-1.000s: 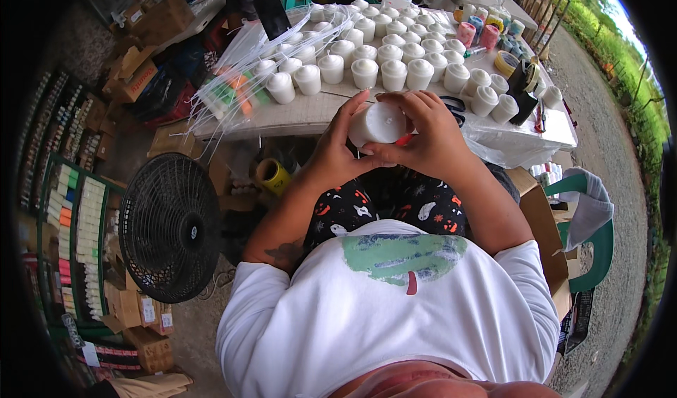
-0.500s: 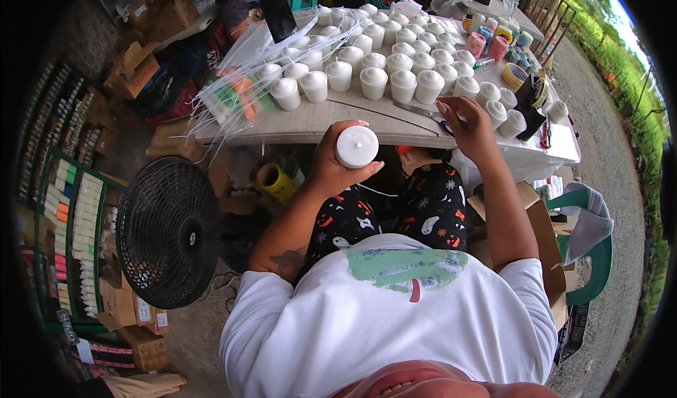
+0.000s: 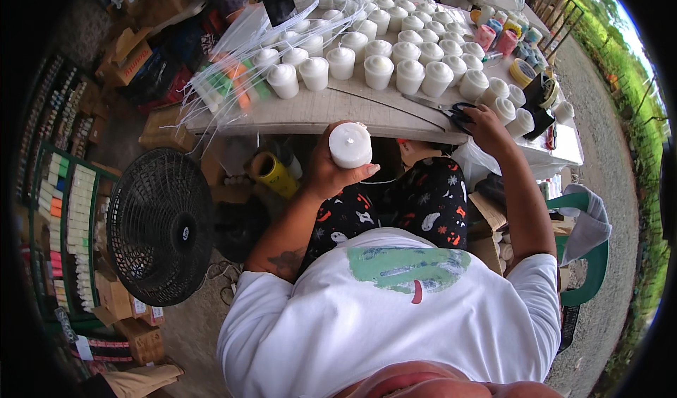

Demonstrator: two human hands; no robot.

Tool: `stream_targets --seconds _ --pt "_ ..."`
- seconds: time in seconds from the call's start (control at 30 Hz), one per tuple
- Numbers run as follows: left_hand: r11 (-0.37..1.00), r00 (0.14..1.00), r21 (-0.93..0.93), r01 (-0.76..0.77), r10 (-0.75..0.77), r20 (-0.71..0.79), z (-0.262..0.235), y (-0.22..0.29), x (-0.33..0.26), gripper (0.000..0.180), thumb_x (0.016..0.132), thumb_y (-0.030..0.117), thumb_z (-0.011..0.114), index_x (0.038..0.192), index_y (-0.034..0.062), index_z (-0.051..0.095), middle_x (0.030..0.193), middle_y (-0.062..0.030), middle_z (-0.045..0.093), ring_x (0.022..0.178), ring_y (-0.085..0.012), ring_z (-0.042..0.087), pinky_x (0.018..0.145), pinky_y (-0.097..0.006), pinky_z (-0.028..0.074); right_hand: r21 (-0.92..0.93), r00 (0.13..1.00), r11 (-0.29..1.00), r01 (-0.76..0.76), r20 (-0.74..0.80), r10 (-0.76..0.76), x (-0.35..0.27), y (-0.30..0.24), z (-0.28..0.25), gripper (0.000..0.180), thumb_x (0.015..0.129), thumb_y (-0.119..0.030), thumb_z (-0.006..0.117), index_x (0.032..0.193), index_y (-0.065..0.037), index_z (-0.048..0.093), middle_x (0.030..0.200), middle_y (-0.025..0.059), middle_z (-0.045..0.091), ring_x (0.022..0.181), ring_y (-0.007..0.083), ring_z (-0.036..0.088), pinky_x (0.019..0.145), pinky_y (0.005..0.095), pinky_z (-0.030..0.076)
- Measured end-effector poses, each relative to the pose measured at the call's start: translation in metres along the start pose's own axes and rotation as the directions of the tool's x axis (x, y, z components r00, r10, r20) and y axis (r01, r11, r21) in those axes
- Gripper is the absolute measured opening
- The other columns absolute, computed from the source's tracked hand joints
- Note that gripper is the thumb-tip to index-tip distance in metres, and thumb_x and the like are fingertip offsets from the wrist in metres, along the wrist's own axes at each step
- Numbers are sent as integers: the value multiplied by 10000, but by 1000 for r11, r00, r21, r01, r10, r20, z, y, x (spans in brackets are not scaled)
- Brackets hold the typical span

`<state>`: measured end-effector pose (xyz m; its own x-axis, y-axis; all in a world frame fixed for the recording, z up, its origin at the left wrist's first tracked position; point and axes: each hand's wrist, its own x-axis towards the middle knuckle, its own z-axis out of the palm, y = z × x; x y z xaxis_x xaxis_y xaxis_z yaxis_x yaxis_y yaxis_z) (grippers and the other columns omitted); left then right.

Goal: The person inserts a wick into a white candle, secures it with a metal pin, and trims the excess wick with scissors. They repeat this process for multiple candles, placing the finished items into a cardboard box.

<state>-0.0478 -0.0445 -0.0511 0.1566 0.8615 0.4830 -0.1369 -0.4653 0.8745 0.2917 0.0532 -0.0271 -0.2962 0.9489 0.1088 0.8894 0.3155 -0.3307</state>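
Note:
My left hand [image 3: 330,164] is wrapped round a white candle [image 3: 350,145], held upright in front of the table's near edge. A short wick stub stands at the middle of its flat round top. At the table's edge, my right hand [image 3: 486,126] has its fingers closed at the black handles of a pair of scissors [image 3: 460,114]. The scissors lie on the tabletop, blades pointing left. Just beyond, several white candles [image 3: 379,72] with domed tops stand in rows. A long thin dark rod [image 3: 386,107] lies to the left of the scissors.
Long white wicks [image 3: 233,66] and a dark phone-like slab [image 3: 276,0] occupy the table's left. Tape rolls [image 3: 522,72] and a black dispenser [image 3: 537,105] stand at its right. A black fan [image 3: 161,227] is at my left, a green chair [image 3: 592,274] at my right.
My right hand has come down from above the table edge onto the scissors' handles. My left hand still holds the candle, shifted slightly left. The whole view has tilted a little.

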Motion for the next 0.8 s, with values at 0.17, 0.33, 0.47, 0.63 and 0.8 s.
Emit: stream_targets --seconds 0.17,0.33,0.47,0.63,0.8 --pt "999 1000 -28 -18 18 -14 8 6 2 622 647 128 824 1163 55 485 1043 -39 567 929 -121 547 844 -292 452 -160 993 981 113 56 -105 7 4 -13 276 746 -129 680 992 -15 631 1028 190 569 1012 355 543 883 391 442" --pt "999 999 -34 -21 19 -43 14 19 12 629 649 137 830 1165 48 481 1029 -38 572 933 -124 550 840 -291 454 -197 970 980 39 243 10 12 12 -19 263 686 -78 669 927 7 608 944 196 593 904 363 588 800 405 473" --pt "996 996 9 -86 86 -33 18 26 17 597 664 53 781 1178 44 475 1059 -75 596 940 -135 561 841 -296 456 -321 982 946 53 191 10 -4 -7 -20 285 652 -23 605 932 29 583 915 222 604 882 378 601 781 426 474" --pt "996 997 73 -56 60 -54 31 30 16 582 660 57 791 1153 46 482 1039 -60 588 944 -122 557 834 -291 461 209 992 974 -83 114 60 -28 -3 -36 328 706 -91 690 980 41 567 814 114 609 789 207 613 697 307 482" --pt "954 991 279 -111 126 -34 37 14 25 576 653 93 811 1136 58 501 1018 -53 601 929 -129 575 824 -295 473 975 973 10 223 -222 -60 -71 -80 -39 406 809 -142 705 1135 30 535 931 65 611 855 147 586 786 272 461"
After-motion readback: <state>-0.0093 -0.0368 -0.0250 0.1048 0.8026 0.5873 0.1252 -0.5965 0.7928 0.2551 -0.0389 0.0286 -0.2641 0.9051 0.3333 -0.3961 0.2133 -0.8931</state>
